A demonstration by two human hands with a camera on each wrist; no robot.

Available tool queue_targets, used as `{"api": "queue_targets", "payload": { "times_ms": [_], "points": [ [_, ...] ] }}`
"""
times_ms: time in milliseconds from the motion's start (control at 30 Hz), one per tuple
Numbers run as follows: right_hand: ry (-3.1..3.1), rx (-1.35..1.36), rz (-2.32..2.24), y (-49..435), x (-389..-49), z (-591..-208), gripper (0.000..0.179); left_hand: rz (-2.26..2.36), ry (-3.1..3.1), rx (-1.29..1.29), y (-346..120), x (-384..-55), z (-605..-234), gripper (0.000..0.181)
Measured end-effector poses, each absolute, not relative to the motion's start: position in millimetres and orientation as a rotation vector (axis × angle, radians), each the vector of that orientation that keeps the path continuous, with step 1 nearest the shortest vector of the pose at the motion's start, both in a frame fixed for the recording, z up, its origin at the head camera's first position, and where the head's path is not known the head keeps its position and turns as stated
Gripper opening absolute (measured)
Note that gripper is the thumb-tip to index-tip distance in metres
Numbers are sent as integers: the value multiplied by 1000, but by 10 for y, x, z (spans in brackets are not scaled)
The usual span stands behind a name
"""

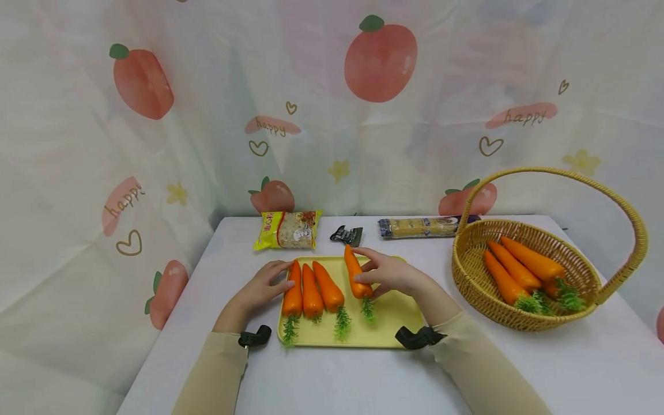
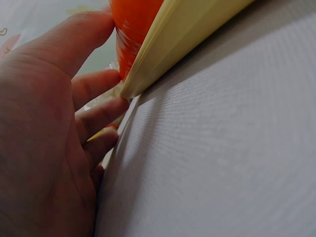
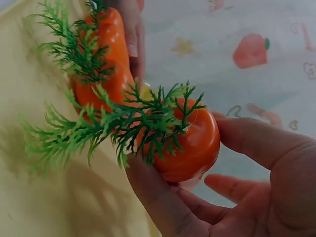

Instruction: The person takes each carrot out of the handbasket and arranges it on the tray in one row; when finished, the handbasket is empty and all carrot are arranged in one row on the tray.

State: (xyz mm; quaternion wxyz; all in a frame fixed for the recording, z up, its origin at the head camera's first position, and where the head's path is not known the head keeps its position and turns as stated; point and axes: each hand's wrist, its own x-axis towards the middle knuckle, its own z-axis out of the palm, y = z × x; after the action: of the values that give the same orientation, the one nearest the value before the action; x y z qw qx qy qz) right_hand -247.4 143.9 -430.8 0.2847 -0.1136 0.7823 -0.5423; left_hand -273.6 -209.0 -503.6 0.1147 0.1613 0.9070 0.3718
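Observation:
A yellow tray (image 1: 399, 323) bears several orange carrots with green tops. My right hand (image 1: 389, 272) pinches one carrot (image 1: 354, 271) between thumb and fingers over the tray, its leafy end toward me. In the right wrist view that carrot (image 3: 197, 153) sits between the thumb and fingertips. My left hand (image 1: 264, 283) is at the tray's left edge, thumb and forefinger touching the leftmost carrot (image 1: 293, 297). Its other fingers reach along the tray's rim in the left wrist view. Beside that carrot lie a middle carrot (image 1: 311, 294) and another carrot (image 1: 328, 288), side by side.
To the right stands a wicker basket (image 1: 469, 288) with a tall handle and several carrots inside. Along the back of the white table (image 1: 321, 380) lie a yellow bag of food (image 1: 295, 229), a small dark packet (image 1: 346, 235) and a pack of noodles (image 1: 420, 227).

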Motion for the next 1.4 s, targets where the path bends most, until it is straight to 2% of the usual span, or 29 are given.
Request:
{"api": "queue_targets", "payload": {
  "times_ms": [100,567,1400],
  "points": [
    [2085,-295,-1443,1353,-2474,-4348,81,1090,2660,470,-2085,-2732,-5029,67],
    [2199,-326,-1296,1184,-2491,-4487,59,1087,2671,500,-2093,-2750,-5047,68],
    [2265,-358,-1220,1156,-2465,-4532,59,1073,2666,487,-2090,-2735,-5032,67]
  ]
}}
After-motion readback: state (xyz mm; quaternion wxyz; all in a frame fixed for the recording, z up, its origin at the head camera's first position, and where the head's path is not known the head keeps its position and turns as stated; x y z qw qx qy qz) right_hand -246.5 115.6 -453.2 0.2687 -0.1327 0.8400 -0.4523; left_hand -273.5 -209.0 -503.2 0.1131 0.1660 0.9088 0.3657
